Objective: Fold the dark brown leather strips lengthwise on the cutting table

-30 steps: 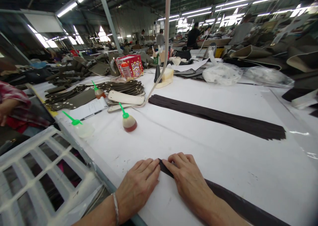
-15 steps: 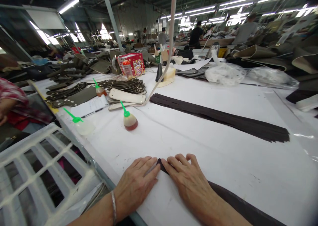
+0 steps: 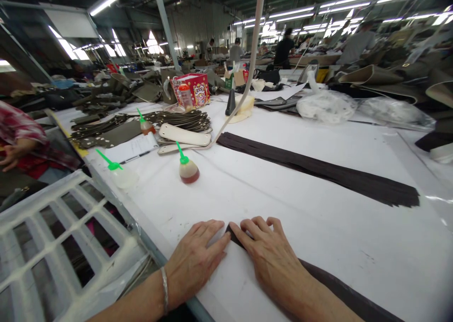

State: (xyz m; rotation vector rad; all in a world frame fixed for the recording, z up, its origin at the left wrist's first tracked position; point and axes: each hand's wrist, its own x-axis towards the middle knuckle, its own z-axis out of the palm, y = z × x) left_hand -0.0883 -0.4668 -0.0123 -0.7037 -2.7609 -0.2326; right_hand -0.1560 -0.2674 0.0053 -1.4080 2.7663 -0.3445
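On the white tabletop [image 3: 318, 237], a long dark brown strip [image 3: 348, 289] runs from the bottom right up beneath my right hand [image 3: 271, 246]. Its far end pokes out between my hands. My right index finger presses on that end, with the other fingers bent beside it. Against the same tip rests the thumb of my left hand [image 3: 201, 246], its fingers drawn together and a silver bangle on the wrist. The strip's middle is covered by my right hand and forearm. Farther up lies a flat stack of similar dark strips [image 3: 318, 169].
Green-nozzled bottles [image 3: 189, 171] stand at the left, near cream straps [image 3: 184, 136] and a red patterned bag [image 3: 194, 88]. A pale hose [image 3: 253, 53] hangs over the table. Beside the left edge is a white plastic crate [image 3: 58, 242]. A person in a checked sleeve [image 3: 26, 124] sits at far left.
The whole scene has shifted slightly right as the head view turned. My hands stay at the strip's end, with only slight finger movement.
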